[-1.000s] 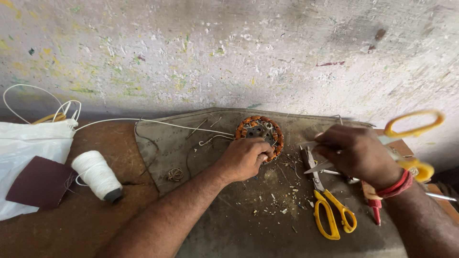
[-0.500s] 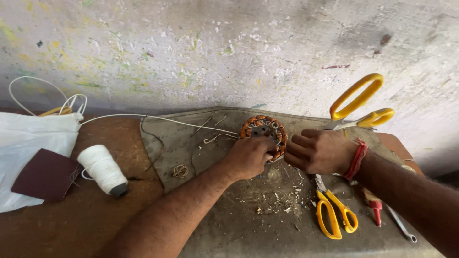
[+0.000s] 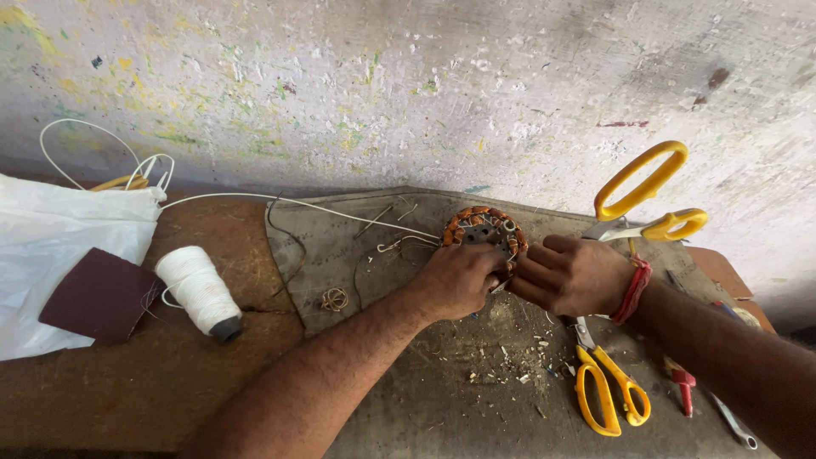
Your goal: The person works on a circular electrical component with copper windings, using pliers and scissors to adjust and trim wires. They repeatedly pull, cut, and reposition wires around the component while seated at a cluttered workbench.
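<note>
Paint-flecked, stained wall rose behind our counter (image 3: pixel 127 399), whose brown top was partly covered by a grey mat (image 3: pixel 425 408) littered with small scraps. At the far middle of the mat stood the round stator (image 3: pixel 483 229) with its copper-coloured windings, tilted up toward us, just in front of the wall.

Our left hand (image 3: pixel 459 279) lay against the stator's near edge, its grip curled tight around the rim. Our right hand (image 3: pixel 571 274), wearing a red thread at the wrist, met it from the other side; its fingers pressed in at the same near edge, but we could not tell whether that grip pinched anything, since the fingertips were hidden between the two hands.

Large yellow-handled scissors (image 3: pixel 650 200) leaned behind the right hand near the wall, and smaller yellow scissors (image 3: pixel 608 391) lay on the mat below the right wrist, with a red-handled tool (image 3: pixel 684 382) just beside them. Well apart on the left sat a spool of white thread (image 3: pixel 197 293), a dark red square pad (image 3: pixel 100 293) on a white bag (image 3: pixel 51 246), and a white cord (image 3: pixel 280 202) running toward the stator.
</note>
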